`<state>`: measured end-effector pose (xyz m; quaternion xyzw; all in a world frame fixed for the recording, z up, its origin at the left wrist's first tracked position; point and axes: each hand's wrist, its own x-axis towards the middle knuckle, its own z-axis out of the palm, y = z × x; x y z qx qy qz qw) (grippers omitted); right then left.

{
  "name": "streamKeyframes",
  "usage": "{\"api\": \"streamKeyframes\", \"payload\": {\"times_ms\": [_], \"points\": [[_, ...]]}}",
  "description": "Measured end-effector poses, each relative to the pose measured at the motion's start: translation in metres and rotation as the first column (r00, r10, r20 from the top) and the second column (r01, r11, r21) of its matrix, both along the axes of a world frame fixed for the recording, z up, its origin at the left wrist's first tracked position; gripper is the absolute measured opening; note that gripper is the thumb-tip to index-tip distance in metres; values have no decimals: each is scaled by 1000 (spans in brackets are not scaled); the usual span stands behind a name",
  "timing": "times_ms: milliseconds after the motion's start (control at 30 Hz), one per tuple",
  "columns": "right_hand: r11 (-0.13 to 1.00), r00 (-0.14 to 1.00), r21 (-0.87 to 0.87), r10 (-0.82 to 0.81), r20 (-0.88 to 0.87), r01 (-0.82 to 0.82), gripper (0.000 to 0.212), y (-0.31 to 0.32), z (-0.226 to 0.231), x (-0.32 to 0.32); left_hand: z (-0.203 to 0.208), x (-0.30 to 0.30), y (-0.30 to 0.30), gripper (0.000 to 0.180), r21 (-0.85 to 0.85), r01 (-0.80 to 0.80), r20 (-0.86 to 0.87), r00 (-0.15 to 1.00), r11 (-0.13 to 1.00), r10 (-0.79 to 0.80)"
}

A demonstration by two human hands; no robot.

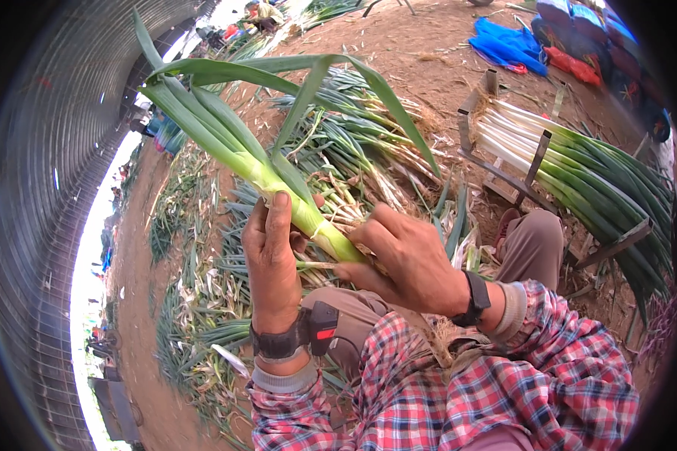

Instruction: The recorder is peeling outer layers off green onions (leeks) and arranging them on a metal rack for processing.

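Observation:
Slanting across the middle of the view is a thick long green onion (308, 214), with its folded green leaves up at the far left and its pale stem toward me. My left hand (271, 252) is closed round the stem, thumb lying along it. Further down, my right hand (414, 259) has its fingers closed on the lower end of the same onion. That hand hides the root end; whether it also pinches a loose outer layer cannot be made out. Just beyond my hands lies a heap of untrimmed long green onions (365, 135).
At the right, a metal rack (530, 177) holds a bundle of clean long green onions (579, 161), white ends away from me. Stripped leaves (192, 323) litter the soil on the left. A blue plastic sheet (508, 45) lies far right. Ribbed sheeting (45, 188) curves along the left.

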<state>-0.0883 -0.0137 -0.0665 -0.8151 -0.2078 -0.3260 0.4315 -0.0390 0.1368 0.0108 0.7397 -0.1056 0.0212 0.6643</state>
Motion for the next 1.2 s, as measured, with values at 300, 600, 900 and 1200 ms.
{"api": "streamKeyframes", "payload": {"times_ms": [300,600,900,1200], "points": [[998,994,-56,-15,109,22,18,10,21,28,-4,1,10,26,201,-132,276,958,971,73],[754,886,616,423,-189,-228,30,-5,-6,35,-10,-2,5,28,21,-74,100,992,997,72],[982,973,-1,185,140,-186,23,-4,-2,39,-22,0,7,20,65,-34,117,993,997,27],[528,732,743,677,-75,-412,37,-28,-29,-18,-57,15,19,34,-272,-55,-64,997,961,39]]}}
